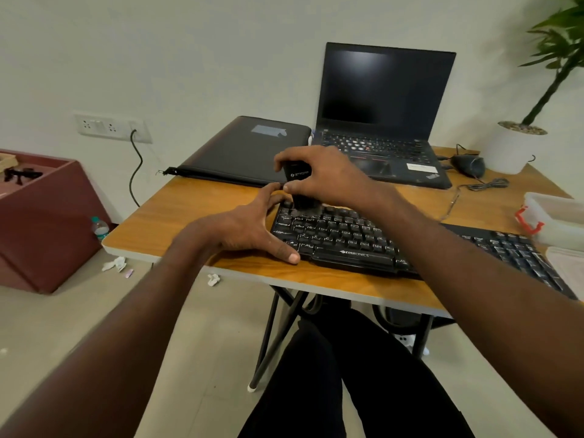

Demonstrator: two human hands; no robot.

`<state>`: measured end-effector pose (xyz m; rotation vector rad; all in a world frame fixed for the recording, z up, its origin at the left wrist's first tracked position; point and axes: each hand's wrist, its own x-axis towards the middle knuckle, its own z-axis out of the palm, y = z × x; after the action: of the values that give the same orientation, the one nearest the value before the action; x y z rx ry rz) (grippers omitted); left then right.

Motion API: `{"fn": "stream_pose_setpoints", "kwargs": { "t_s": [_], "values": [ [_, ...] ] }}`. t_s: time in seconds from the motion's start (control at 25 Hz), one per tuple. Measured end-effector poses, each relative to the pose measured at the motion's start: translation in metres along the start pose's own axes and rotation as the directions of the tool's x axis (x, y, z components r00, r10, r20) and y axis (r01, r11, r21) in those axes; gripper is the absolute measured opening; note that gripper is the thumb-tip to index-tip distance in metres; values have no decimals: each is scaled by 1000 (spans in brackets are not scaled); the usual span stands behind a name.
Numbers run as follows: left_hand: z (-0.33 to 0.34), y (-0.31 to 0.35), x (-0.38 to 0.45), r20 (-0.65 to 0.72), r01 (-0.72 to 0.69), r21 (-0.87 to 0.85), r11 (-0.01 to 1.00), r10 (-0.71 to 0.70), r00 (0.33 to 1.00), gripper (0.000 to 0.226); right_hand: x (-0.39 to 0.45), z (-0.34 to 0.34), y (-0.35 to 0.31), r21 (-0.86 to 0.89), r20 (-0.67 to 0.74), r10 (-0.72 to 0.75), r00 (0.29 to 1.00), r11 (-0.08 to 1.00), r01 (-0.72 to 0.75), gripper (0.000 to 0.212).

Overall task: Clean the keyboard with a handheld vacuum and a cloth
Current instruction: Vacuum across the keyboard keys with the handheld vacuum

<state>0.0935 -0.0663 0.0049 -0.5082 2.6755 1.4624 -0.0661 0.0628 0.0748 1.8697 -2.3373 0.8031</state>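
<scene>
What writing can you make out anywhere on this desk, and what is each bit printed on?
"ZEBRONICS": on the front edge of the black keyboard, below the space bar.
Key legends on that keyboard: mostly too blurred to read.
White logo on the handheld vacuum gripped by the right hand: too small to read.
White sticker on the laptop palm rest: blurred.
Label on the black folder: unreadable.

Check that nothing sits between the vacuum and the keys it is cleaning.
Nothing visible does. The right hand holds the handheld vacuum upright with its tip down on the keyboard at the top-left keys. The left hand rests at the keyboard's left edge, beside the tip.
</scene>
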Motion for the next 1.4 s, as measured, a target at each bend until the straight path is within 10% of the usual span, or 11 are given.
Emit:
{"fn": "stream_pose_setpoints", "kwargs": {
  "t_s": [0.84, 1.4],
  "values": [
    [0, 2, 1, -11, 48, 80, 996, -47, 999, 159, -14, 7, -11, 122, 50, -188, 981, 976, 181, 31],
    [1, 3, 1, -1, 21, 36, 999, -21, 1000, 160, -14, 7, 1, 83, -112, -34, 993, 996, 43, 32]
  ]
}}
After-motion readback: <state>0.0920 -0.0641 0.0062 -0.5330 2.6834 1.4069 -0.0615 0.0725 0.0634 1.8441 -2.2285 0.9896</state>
